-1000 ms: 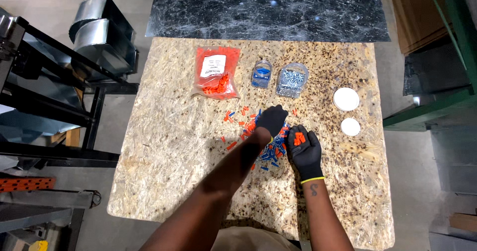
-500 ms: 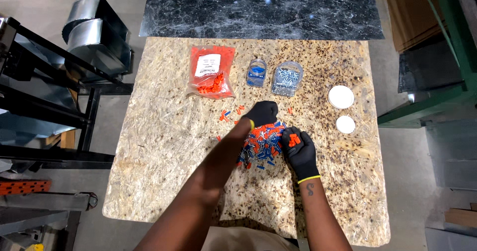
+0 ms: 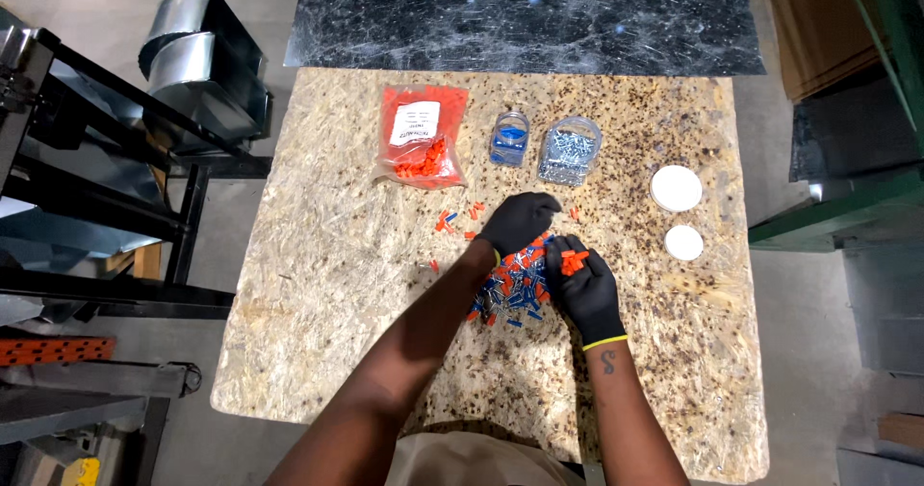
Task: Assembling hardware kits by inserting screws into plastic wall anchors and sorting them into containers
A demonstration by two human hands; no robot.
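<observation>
Connectors (image 3: 515, 289) heaped on table (image 3: 318, 284) — left hand (image 3: 518, 221) palm-down, grip unclear; right hand (image 3: 582, 289) cupped, clenched on orange pieces (image 3: 572, 258).

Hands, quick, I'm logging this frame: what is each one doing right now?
Left hand: palm down on the pile of orange and blue pieces; grip cannot be told.
Right hand: cupped, holding orange pieces.

In front of my hands stand the orange bag (image 3: 422, 147), the small blue jar (image 3: 509, 138) and the clear jar (image 3: 569, 150), so the way forward is narrow. On the right, two white lids (image 3: 676, 188) lie (well apart from my glove). The left part of the board (image 3: 318, 284) is open for passing.
</observation>
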